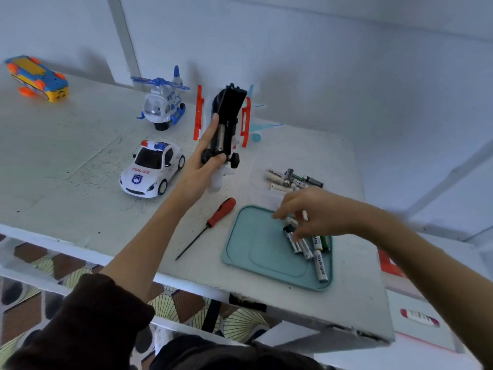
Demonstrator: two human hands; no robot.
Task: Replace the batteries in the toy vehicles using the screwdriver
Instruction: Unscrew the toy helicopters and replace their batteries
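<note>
My left hand (200, 166) grips a white toy plane (226, 124) with red wings, held belly-up above the table so its black underside and open battery bay face me. My right hand (317, 213) hovers over the teal tray (256, 252), fingers curled down at the batteries (306, 243) lying there; whether it pinches one I cannot tell. A red-handled screwdriver (210, 222) lies on the table between my arms, its tip pointing toward the near edge. A second heap of batteries (290, 180) lies in a clear container behind the tray.
A white police car (152, 168) and a blue-white toy helicopter (162, 101) stand left of the plane. An orange-blue toy vehicle (36, 77) lies belly-up at the far left. A pale blue toy plane (262, 124) sits behind. The table's near edge (186, 281) runs under my arms.
</note>
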